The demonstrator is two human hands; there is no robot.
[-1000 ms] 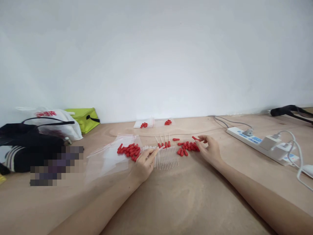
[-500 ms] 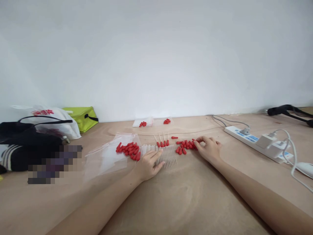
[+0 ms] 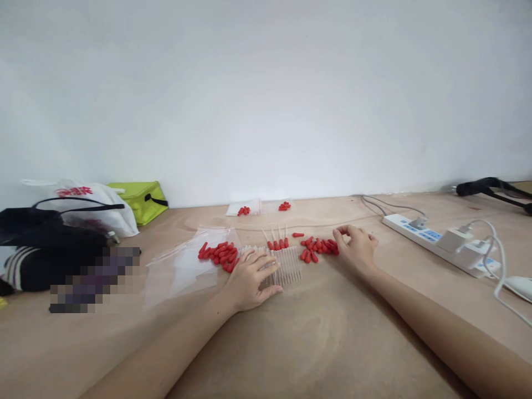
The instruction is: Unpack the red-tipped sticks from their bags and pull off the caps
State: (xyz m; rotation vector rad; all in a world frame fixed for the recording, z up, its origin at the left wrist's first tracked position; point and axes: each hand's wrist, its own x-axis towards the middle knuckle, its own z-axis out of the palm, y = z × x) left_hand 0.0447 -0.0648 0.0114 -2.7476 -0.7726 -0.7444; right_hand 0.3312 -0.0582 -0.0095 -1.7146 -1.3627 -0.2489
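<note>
Fingers spread, my left hand [image 3: 253,282] lies over a row of clear slim tubes [image 3: 291,266], covering its left part. At the right, my right hand [image 3: 357,248] hovers beside a loose pile of red rubber bulbs [image 3: 318,245]. Its thumb and index fingertips come together; what is between them, if anything, I cannot make out. Behind the row, several droppers [image 3: 277,242] with clear stems and red bulbs lie side by side, stems pointing away. One single red bulb [image 3: 298,235] rests near them. Another heap of red bulbs [image 3: 218,253] lies just left of my left hand.
Clear plastic bags [image 3: 183,277] lie flat at left. Two small bags with red bulbs [image 3: 245,210] sit near the wall. A white power strip [image 3: 436,244] with plugs and cables is at right. Dark cloth [image 3: 54,244], a white bag [image 3: 103,208] and a green bag [image 3: 145,202] stand at far left.
My left hand has slid slightly left and its fingers have spread over the tubes. My right hand has lifted a little away from the red bulb pile.
</note>
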